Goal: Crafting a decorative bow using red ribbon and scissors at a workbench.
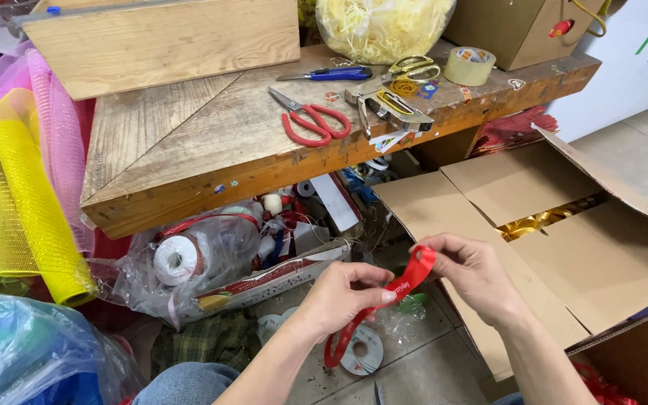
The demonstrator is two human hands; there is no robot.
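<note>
Below wooden table (189,142), both hands pinch red ribbon (403,285).

- A red ribbon (384,300), narrow and glossy, hangs slack in a loop below my knees' level.
- Its upper end folds over, pinched between my fingertips, over the floor.

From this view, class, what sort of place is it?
Probably a gift-wrapping or craft workshop: red ribbon between both hands, red-handled scissors and a tape roll on the wooden bench.
</note>
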